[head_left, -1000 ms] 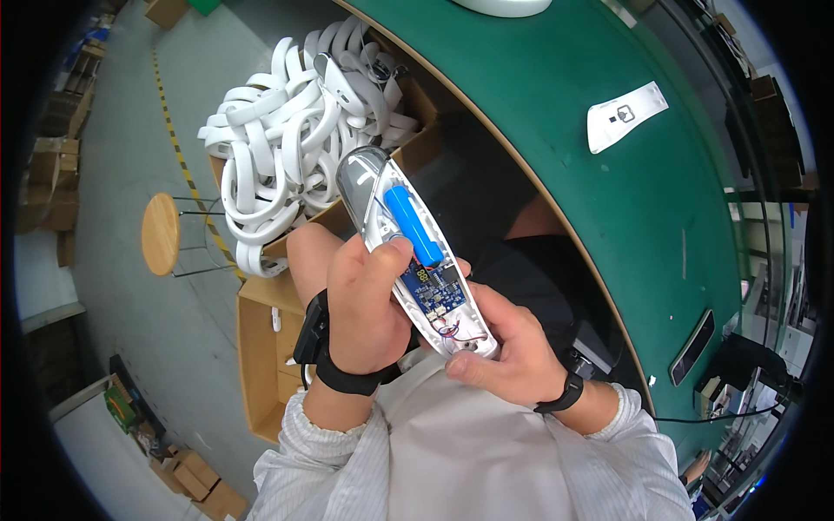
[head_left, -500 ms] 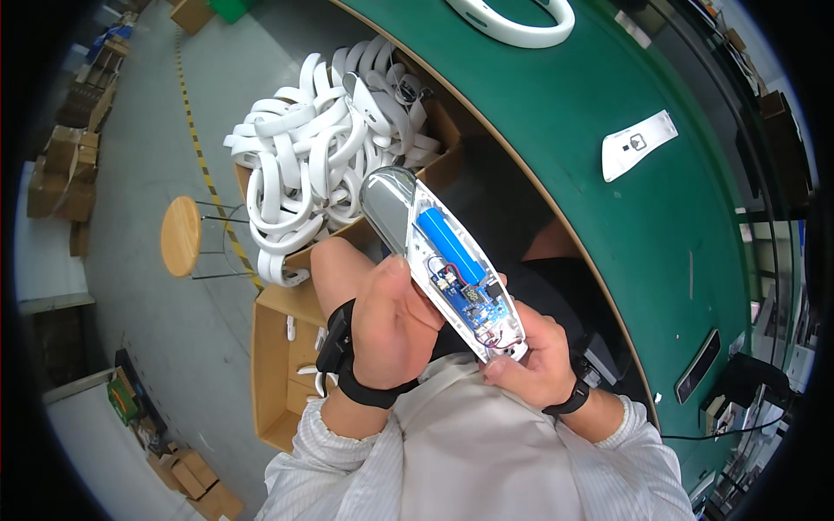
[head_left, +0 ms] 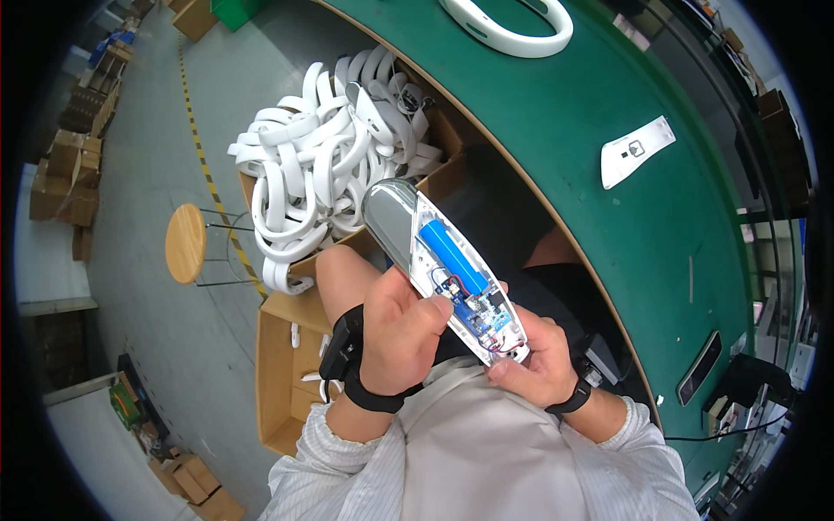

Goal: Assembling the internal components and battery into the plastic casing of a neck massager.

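Note:
I hold an opened white device shell [head_left: 395, 213] over my lap, its inside turned up. It shows a blue cylindrical battery [head_left: 453, 258], a small blue circuit board [head_left: 480, 315] and thin wires. My left hand [head_left: 401, 334] grips the shell from the left, thumb resting near the board. My right hand [head_left: 528, 360] supports the lower end from beneath. Both wrists wear black bands.
A cardboard box [head_left: 439, 178] heaped with white curved bands [head_left: 317, 165] stands left of my knees. Another open cardboard box [head_left: 280, 373] sits below it. The green table [head_left: 625, 234] carries a white band [head_left: 508, 30] and a white card [head_left: 636, 150]. A round wooden stool [head_left: 185, 243] stands on the floor.
The view has shifted so the device and hands sit lower in frame. My grip on the shell stays the same.

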`<act>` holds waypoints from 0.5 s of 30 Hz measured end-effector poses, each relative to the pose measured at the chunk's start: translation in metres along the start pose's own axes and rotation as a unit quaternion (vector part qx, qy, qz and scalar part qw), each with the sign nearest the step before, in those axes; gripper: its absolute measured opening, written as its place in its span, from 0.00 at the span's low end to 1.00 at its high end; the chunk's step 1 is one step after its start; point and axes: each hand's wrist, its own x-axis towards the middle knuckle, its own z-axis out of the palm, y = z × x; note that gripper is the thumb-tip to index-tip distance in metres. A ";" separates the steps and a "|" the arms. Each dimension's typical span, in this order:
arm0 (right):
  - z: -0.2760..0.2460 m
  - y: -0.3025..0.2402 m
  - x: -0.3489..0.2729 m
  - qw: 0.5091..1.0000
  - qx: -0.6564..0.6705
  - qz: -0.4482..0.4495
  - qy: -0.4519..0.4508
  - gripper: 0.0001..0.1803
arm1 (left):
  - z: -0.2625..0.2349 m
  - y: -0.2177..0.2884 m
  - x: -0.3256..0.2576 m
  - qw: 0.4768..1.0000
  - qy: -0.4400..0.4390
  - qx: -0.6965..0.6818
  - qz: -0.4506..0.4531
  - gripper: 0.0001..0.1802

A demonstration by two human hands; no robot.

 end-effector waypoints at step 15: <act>-0.002 0.000 -0.002 1.000 0.006 -0.003 0.003 0.32 | -0.001 -0.005 -0.006 1.000 0.014 -0.003 0.015 0.26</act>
